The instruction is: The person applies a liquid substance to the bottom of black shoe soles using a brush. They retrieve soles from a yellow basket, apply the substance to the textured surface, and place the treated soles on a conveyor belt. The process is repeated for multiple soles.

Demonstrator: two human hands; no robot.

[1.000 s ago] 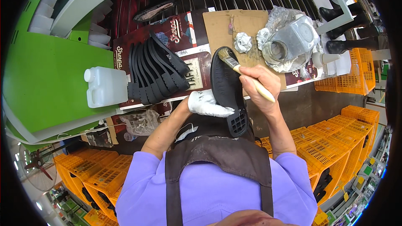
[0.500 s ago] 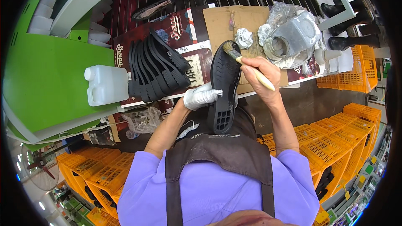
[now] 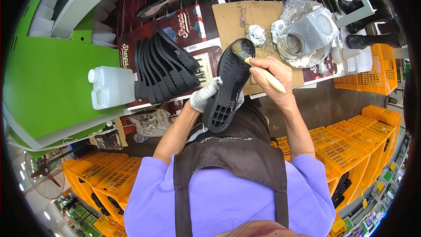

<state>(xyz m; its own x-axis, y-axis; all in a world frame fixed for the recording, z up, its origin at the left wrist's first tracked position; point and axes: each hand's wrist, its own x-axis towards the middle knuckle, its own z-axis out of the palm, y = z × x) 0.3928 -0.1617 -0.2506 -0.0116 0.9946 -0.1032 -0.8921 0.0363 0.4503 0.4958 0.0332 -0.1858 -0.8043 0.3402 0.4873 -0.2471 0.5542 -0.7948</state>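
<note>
My left hand (image 3: 204, 96), in a white glove, holds a black shoe sole (image 3: 228, 85) from below, tread side up, over the bench edge. In my right hand (image 3: 272, 74) is a brush (image 3: 254, 63) with a pale wooden handle. Its bristles rest on the toe end of the sole. A row of several more black soles (image 3: 164, 68) leans together on the bench to the left of the held one.
A foil-wrapped pot (image 3: 307, 37) and a crumpled foil ball (image 3: 256, 34) sit on brown cardboard (image 3: 230, 19). A white plastic jug (image 3: 112, 87) stands beside a green surface (image 3: 44, 83). Orange crates (image 3: 359, 136) are stacked at the right and lower left. Black boots (image 3: 366, 39) stand far right.
The sole has swung so its toe points farther up and away. My right hand has carried the brush from the sole's side up to its toe end.
</note>
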